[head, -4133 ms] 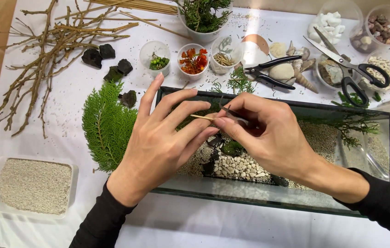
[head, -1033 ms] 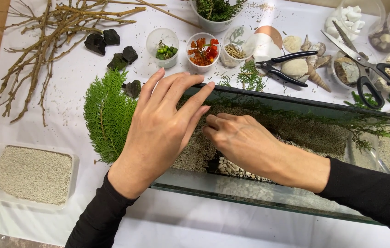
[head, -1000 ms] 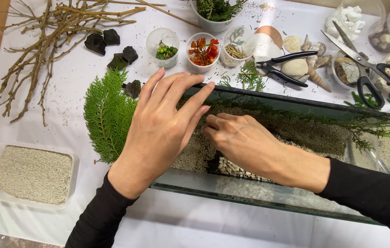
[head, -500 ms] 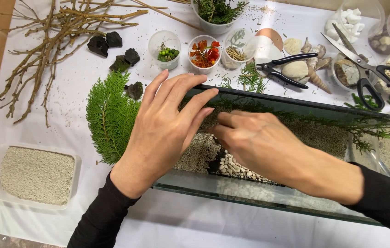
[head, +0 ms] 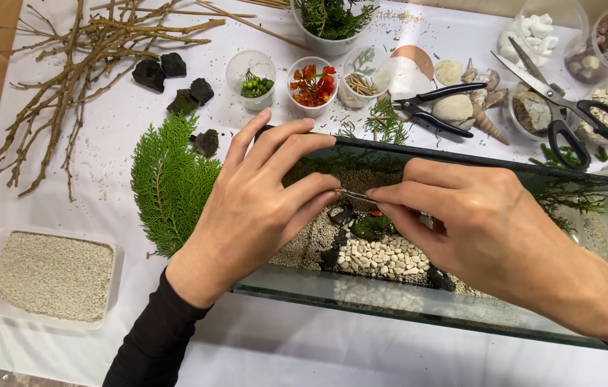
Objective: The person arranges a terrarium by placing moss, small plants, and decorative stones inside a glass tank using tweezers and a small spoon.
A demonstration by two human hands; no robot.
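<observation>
A thin twig (head: 352, 193) is pinched between left hand (head: 261, 197) and right hand (head: 472, 222) over the glass tank (head: 418, 304); decorating step judged underway, careful lowering toward the white pebbles (head: 383, 256) likely needed.

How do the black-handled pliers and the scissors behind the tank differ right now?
The pliers are shorter, with slim black grips and a blunt nose; the scissors are longer, with pointed silver blades and looped black handles. The pliers lie flat on the white cloth beside the shells, while the scissors rest propped across the rims of clear cups. Both are metal, black-handled, untouched by either hand, behind the glass tank.
</observation>
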